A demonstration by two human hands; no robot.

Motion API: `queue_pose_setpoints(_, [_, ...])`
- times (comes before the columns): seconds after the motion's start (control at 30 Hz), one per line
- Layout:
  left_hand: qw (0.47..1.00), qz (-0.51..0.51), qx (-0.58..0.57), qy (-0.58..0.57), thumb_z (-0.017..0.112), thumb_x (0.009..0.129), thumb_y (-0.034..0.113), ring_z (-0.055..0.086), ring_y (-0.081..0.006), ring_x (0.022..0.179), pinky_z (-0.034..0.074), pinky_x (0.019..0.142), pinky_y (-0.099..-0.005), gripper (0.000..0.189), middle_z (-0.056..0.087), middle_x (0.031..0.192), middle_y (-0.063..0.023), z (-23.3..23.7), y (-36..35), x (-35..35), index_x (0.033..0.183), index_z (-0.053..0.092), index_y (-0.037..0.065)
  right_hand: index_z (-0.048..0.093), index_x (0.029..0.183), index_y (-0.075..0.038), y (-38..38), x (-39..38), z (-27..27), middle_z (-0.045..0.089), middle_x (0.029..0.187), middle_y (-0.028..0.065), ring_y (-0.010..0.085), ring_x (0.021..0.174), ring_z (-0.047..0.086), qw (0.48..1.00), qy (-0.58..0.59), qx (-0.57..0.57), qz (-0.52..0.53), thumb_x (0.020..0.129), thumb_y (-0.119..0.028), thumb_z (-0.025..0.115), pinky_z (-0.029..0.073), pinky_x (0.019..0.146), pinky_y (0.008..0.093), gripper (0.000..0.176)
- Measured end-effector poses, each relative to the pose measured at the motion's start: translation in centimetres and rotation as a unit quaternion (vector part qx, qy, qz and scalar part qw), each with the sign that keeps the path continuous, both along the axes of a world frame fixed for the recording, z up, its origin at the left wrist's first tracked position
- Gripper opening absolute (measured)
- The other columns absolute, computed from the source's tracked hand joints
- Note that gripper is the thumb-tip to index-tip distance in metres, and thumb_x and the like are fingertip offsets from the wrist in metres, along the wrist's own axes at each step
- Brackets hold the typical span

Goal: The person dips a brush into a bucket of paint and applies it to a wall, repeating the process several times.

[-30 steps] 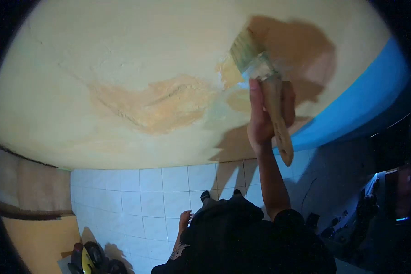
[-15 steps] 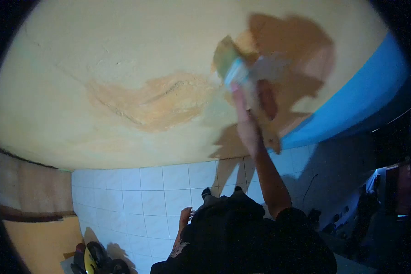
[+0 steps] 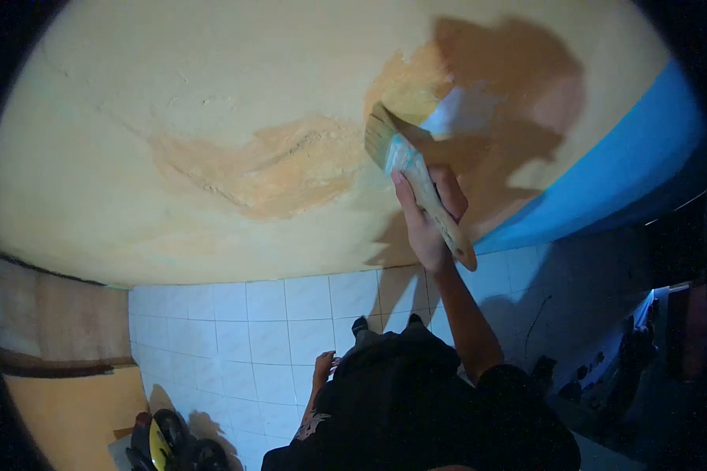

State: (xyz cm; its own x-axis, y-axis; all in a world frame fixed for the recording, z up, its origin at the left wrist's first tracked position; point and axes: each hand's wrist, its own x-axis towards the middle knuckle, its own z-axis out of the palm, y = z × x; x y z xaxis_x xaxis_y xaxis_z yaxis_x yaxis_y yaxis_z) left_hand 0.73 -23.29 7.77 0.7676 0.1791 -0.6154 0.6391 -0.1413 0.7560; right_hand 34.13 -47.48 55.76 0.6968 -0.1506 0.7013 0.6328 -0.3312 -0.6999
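My right hand (image 3: 428, 228) is closed round the wooden handle of a wide paintbrush (image 3: 440, 218). The brush has pale bristles and a ferrule smeared with light blue. Its bristle tips point up and left, at or very near the cream wall (image 3: 275, 71), by the lower left edge of an orange-brown patch (image 3: 401, 78). A second rough orange patch (image 3: 291, 173) with cracked plaster lies left of the brush. My left hand (image 3: 324, 367) hangs low beside my dark clothing, its fingers partly showing and loosely apart, holding nothing visible.
Pale square tiles (image 3: 267, 298) cover the floor below the wall. A blue painted section (image 3: 605, 180) curves along the right. A wooden panel (image 3: 63, 314) stands at the left, and black and yellow objects (image 3: 161, 439) lie at the lower left. Dark shadow covers the right side.
The paintbrush and my right hand have moved down and slightly left along the wall, uncovering more of the upper orange patch. My left hand stays low by my side.
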Motion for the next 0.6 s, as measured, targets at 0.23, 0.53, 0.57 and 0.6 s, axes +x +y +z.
queue_pose_setpoints(0.23, [0.989,0.094,-0.048,0.103,0.051,0.086,0.026,0.061,-0.0138,0.066,0.044,0.047,-0.0267,0.028,0.064,0.082,-0.0051,1.7,-0.5,0.9,0.107,0.057,0.008,0.056,0.087,-0.005,-0.5,1.6,1.6,0.057,0.075,0.0063,0.0143,0.065,0.053,0.994,0.088,0.051,0.048,0.078,-0.004,0.066,0.043,0.06,0.0283,0.013])
queue_pose_setpoints(0.53, [0.998,0.037,-0.017,0.04,0.051,0.086,0.027,0.059,-0.0125,0.066,0.042,0.047,-0.0252,0.029,0.064,0.083,-0.0043,1.5,-0.8,0.0,0.107,0.056,0.009,0.056,0.089,-0.002,-0.3,-1.2,2.6,0.057,0.079,0.002,0.012,0.067,0.052,0.998,-0.007,0.062,0.0,0.077,-0.007,0.068,0.043,0.062,0.0256,0.018])
queue_pose_setpoints(0.57, [0.997,0.03,-0.006,0.068,0.051,0.085,0.027,0.059,-0.0125,0.066,0.041,0.047,-0.0249,0.03,0.064,0.083,-0.0045,1.4,-0.7,0.4,0.108,0.056,0.009,0.055,0.088,-0.001,-0.3,-1.6,4.1,0.057,0.078,0.0012,0.0111,0.068,0.051,0.99,0.025,0.141,0.001,0.076,-0.008,0.069,0.043,0.062,0.0259,0.02])
queue_pose_setpoints(0.6, [0.997,0.029,-0.005,0.067,0.051,0.085,0.027,0.059,-0.0125,0.066,0.041,0.047,-0.0249,0.03,0.064,0.083,-0.0045,1.5,-0.5,0.3,0.108,0.056,0.009,0.055,0.088,-0.001,-0.6,-1.1,4.3,0.057,0.078,0.0012,0.0111,0.068,0.051,0.99,0.024,0.142,-0.001,0.076,-0.008,0.069,0.043,0.062,0.0259,0.02])
